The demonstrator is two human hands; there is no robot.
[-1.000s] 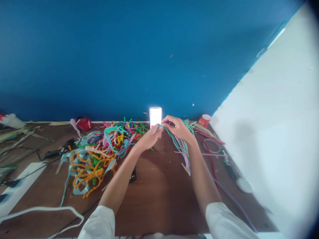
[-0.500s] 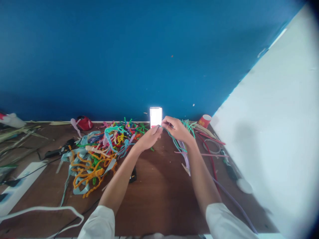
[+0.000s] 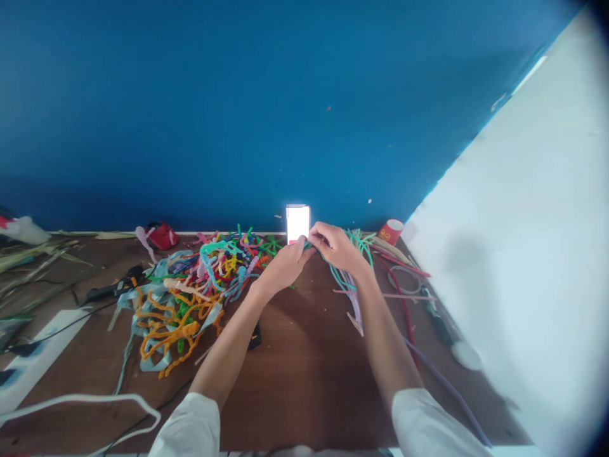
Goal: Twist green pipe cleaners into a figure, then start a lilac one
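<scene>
My left hand (image 3: 288,265) and my right hand (image 3: 335,249) meet just in front of a lit phone screen (image 3: 298,223) against the blue wall. Between their fingertips, both pinch a thin teal pipe cleaner (image 3: 309,245), of which only a short bit shows. My fingers hide the rest. Beside and under my right wrist lies a bundle of teal pipe cleaners (image 3: 339,277) with lavender ones (image 3: 354,309). A big tangled heap of coloured pipe cleaners (image 3: 228,263) lies left of my left hand, with orange ones (image 3: 178,333) at its near side.
A red paper cup (image 3: 391,232) stands at the back right, near a tape ring (image 3: 404,279). Red and purple strands trail along the right edge. At the left are a white power strip (image 3: 42,352), a white cable (image 3: 95,398) and a black tool (image 3: 111,289).
My left hand has shifted slightly right, closer to my right fingertips, and its thumb now points up more. Less of the teal pipe cleaner shows. My right hand has barely moved.
</scene>
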